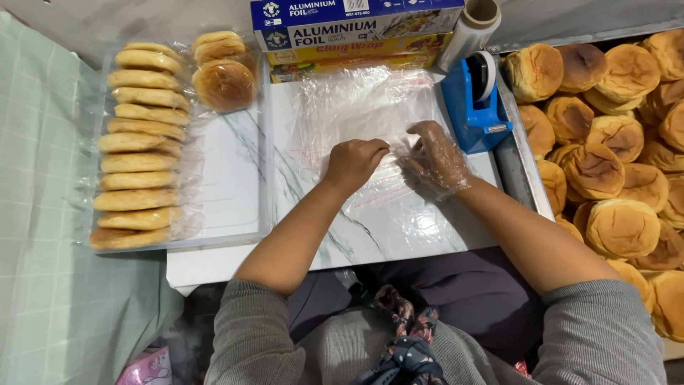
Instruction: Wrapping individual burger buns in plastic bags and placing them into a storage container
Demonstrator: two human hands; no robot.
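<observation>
Grey sleeves (285,335) nearest. My left hand (354,162) fisted, gloved right hand (436,155) spread, both pressing plastic sheet (356,107) at table (399,228) centre. Wrapped buns (139,142) left edge, bare buns (613,142) right.

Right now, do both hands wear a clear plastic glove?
No, only the right hand wears a clear glove; the left hand is bare.

head camera, looking straight down, close over marble board (399,228)

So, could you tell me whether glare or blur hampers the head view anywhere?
Head view: evenly lit and sharp; mild sheen on the clear plastic sheet under the left hand and gloved right hand; the buns at the right edge look slightly stretched.
</observation>
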